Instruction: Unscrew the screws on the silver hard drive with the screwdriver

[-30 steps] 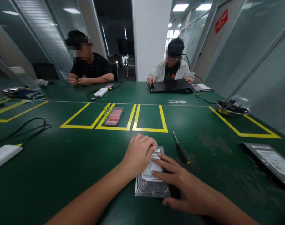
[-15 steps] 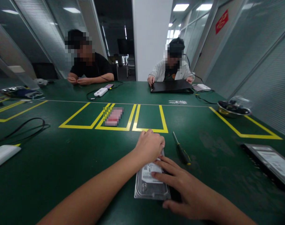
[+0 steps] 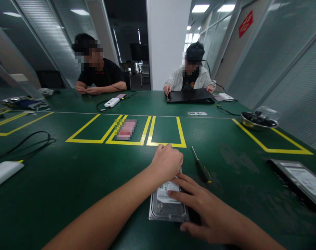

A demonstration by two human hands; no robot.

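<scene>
**Hard Drive Held Flat on Bench, Both Hands Engaged**

Hard disk drive lying flat, label side up, on green bench, at 6 o'clock of the yellow-taped rectangles. Far end of drive covered by left hand; fingers curled down and closed over that edge, tips hidden, so exact grip cannot be told. Right hand resting at 3 o'clock side of drive, fingers extended and slightly spread, fingertips pressing flat on the white label; nothing pinched.

Screwdriver with black-and-yellow handle lying on bench at 1 o'clock of drive, just beside left hand, not touched. Second flat drive-like unit at 3 o'clock, well apart, near right bench edge. Metal bowl with dark parts at 2 o'clock, far. White device and black cable at 9 to 10 o'clock, well apart.

Far bench edge, 12 o'clock: two seated persons; one in black shirt with hands together, one in light jacket with hands on black laptop. White power bank with cable between them.
</scene>
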